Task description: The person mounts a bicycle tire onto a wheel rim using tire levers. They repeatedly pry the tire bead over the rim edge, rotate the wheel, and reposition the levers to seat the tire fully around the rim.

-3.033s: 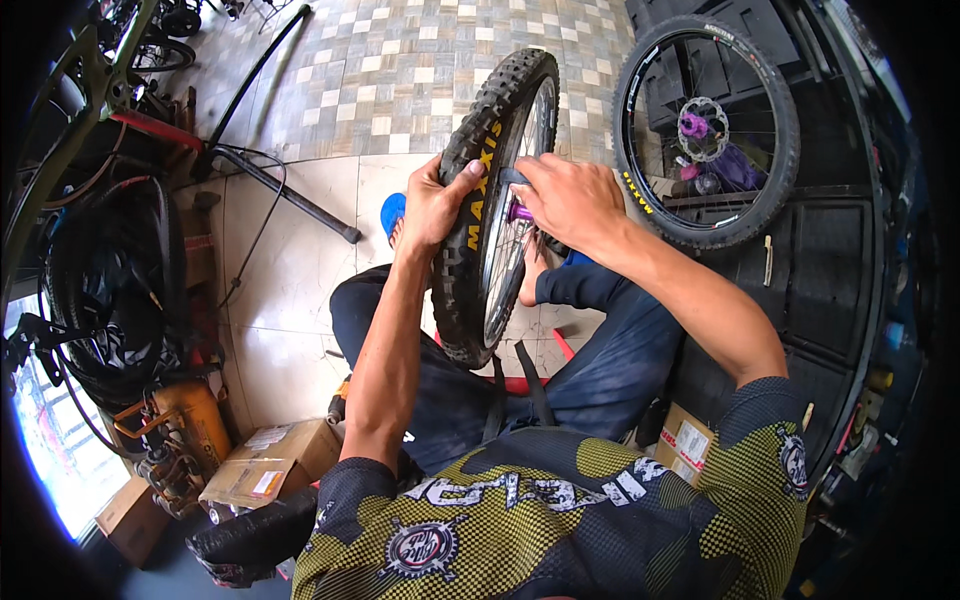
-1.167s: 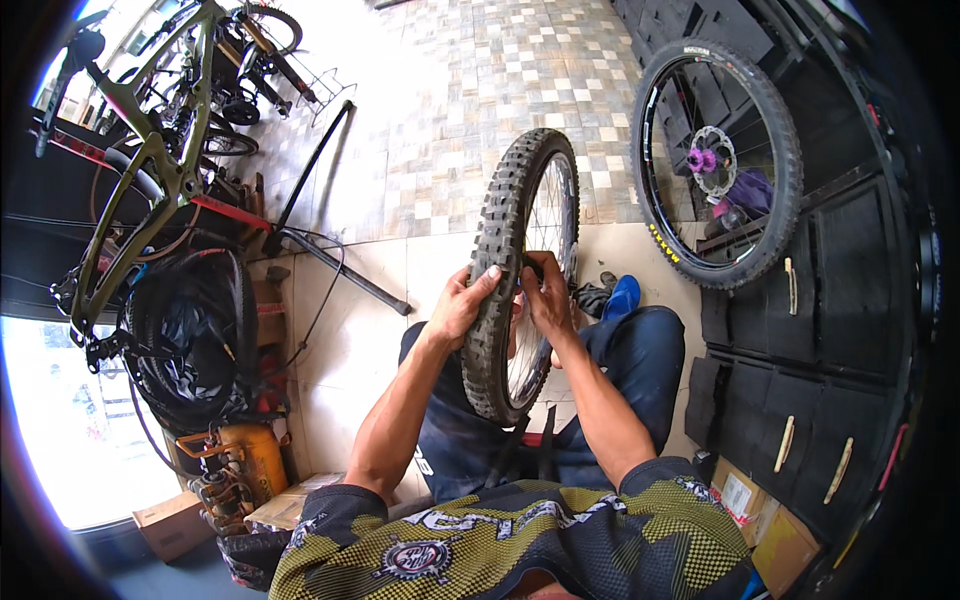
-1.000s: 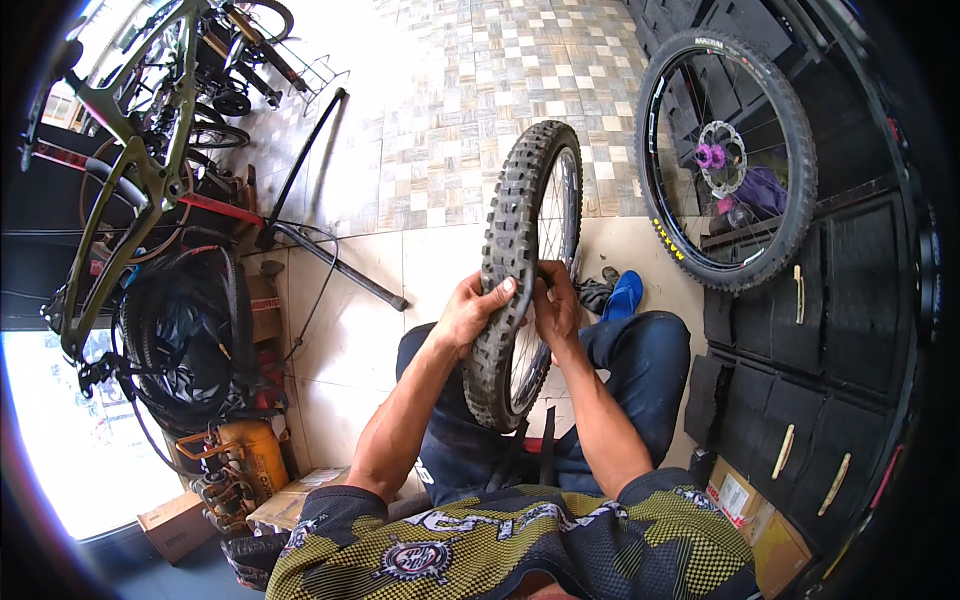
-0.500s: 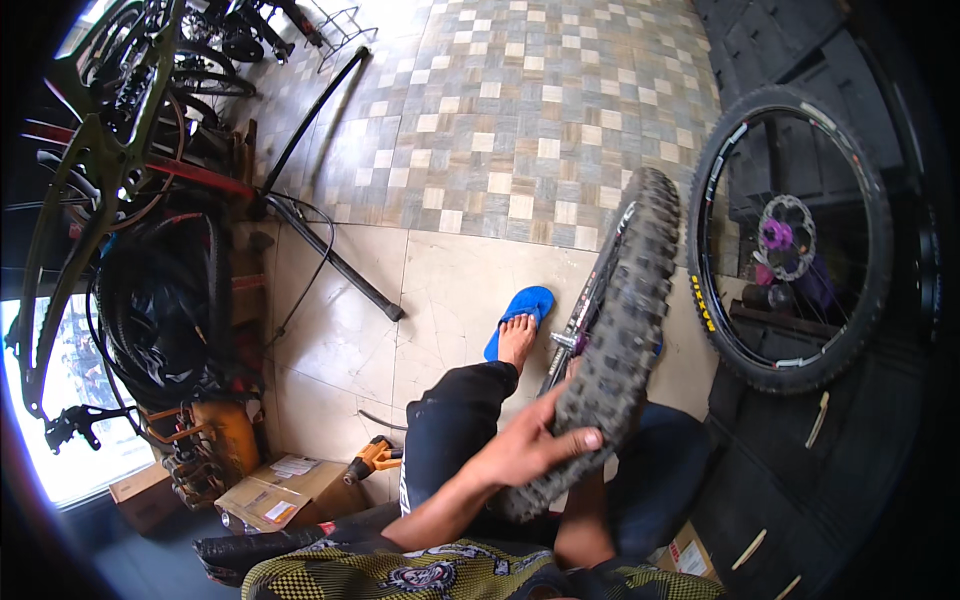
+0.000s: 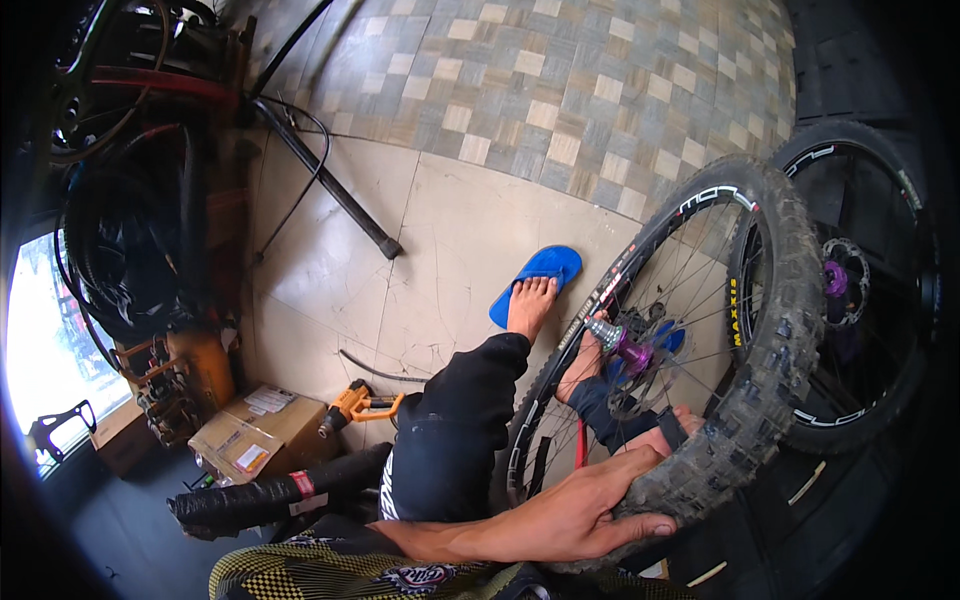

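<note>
A bicycle wheel with a knobbly black tyre (image 5: 775,360) leans in front of me, its spoked side facing up toward me. A purple hub (image 5: 632,352) with a silver cassette body sits at its middle. Over the near part of the tyre, my left hand (image 5: 610,500) is closed, thumb on the tread and fingers toward the rim. My right hand (image 5: 672,432) shows through the spokes on the far side, closed at the rim, its fingers partly hidden. A dark band crosses there.
Against the dark right side leans a second wheel (image 5: 905,400). At left are a black stand leg (image 5: 340,195), a cardboard box (image 5: 262,425), an orange heat gun (image 5: 350,405) and a black wrapped tube (image 5: 240,505). My foot in a blue slipper (image 5: 535,275) rests on the tiles.
The wheel has turned from nearly edge-on to show its spokes and hub, and swung right, overlapping the second wheel. My left hand moved right and nearer with it. The view has shifted.
</note>
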Available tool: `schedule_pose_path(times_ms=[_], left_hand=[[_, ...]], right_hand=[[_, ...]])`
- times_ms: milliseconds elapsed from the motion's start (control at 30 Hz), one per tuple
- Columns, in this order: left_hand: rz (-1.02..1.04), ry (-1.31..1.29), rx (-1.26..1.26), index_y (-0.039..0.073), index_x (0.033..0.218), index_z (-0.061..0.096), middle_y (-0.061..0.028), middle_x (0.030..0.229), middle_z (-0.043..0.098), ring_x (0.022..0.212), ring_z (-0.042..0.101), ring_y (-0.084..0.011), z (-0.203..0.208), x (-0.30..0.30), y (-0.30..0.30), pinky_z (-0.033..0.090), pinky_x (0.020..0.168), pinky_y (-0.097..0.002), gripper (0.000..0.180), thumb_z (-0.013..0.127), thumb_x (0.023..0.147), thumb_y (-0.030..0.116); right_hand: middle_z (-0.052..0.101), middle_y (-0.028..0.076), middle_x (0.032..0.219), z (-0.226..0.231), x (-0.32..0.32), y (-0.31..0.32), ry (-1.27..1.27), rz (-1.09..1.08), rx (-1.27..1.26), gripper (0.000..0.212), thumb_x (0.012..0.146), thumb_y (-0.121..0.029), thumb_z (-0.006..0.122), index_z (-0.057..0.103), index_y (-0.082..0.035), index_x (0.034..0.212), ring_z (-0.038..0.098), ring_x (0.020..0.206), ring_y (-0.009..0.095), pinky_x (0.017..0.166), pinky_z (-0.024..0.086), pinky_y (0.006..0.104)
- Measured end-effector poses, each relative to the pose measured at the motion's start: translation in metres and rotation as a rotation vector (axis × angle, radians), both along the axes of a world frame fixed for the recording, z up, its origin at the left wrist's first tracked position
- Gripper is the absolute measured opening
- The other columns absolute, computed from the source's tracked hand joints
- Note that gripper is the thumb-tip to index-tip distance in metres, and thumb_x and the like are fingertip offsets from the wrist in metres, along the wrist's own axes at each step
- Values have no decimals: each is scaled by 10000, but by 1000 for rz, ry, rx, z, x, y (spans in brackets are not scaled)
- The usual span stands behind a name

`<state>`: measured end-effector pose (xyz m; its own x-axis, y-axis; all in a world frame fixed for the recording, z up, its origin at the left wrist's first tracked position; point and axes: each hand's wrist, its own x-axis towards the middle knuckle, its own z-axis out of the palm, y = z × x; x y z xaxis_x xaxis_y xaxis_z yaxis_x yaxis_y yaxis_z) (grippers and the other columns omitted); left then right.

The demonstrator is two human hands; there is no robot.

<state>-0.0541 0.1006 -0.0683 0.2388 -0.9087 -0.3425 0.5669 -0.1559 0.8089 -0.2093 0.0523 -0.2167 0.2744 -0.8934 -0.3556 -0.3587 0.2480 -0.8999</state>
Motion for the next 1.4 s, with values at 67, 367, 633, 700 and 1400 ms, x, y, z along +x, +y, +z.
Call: schedule_pose_path(times_ms=[67,367,633,700,1400], left_hand=[[51,3,-80,-53,1393,482,-220,1286,582,1219,599,-414,-3,-2,-1,474,1036,-437,563,745,995,245],[74,15,-82,-42,1310,509,-201,1203,573,1149,601,-410,-3,0,2,492,948,-431,471,747,987,204],[-93,60,110,-66,1349,493,-245,1223,604,1102,646,-393,6,14,4,512,922,-428,584,788,962,256],[-62,-26,168,-45,1450,472,-201,1249,663,1099,663,-250,12,7,8,517,942,-351,688,812,948,279],[193,-1383,642,-88,1399,511,-328,1147,709,1090,703,-460,72,-59,-24,547,932,-484,855,777,896,549]], right_hand=[[705,115,1041,3,-2,1,11,-1,6,347,1009,-305,623,700,-12,1179,670,975,264,933,520,402],[699,100,1003,7,1,3,40,3,-7,298,997,-264,651,711,-28,1169,651,957,253,933,501,397],[694,86,968,15,3,2,23,-42,-52,258,986,-227,676,722,-42,1160,634,940,244,933,484,392],[693,82,959,24,10,-5,-9,-30,-94,249,984,-218,682,724,-45,1158,629,936,241,933,480,391],[719,23,902,116,9,-59,-224,118,-536,274,979,-398,704,730,-131,1034,664,800,220,825,408,417]])
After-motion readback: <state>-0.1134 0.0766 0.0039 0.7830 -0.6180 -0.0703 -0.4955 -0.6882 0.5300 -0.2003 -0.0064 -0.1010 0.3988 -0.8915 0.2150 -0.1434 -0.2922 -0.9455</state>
